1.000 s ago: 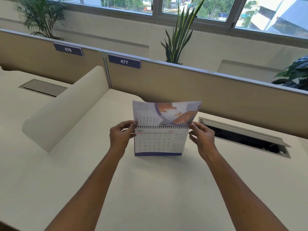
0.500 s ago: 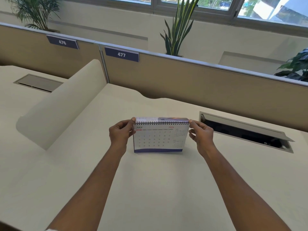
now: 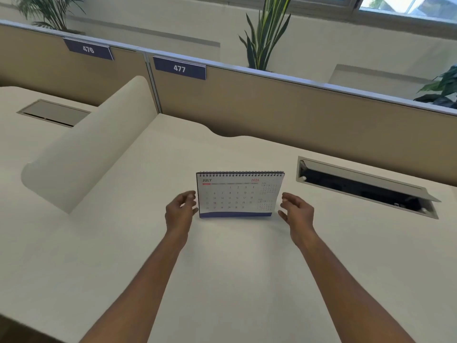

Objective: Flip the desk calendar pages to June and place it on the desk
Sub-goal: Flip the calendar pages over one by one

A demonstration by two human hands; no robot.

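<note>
Desk calendar point(image 3: 238, 194) standing upright on the pale desk point(image 3: 222, 268), spiral binding uppermost, front page headed JULY. Left hand point(image 3: 179, 211) just beside the calendar's left edge, fingers loosely curled and parted; contact with the edge cannot be told. Right hand point(image 3: 298, 214) near the right edge, apart from it, fingers spread and holding nothing. An open cable hatch point(image 3: 363, 188) lies to the right, below the partition label 477 point(image 3: 179, 68)
</note>
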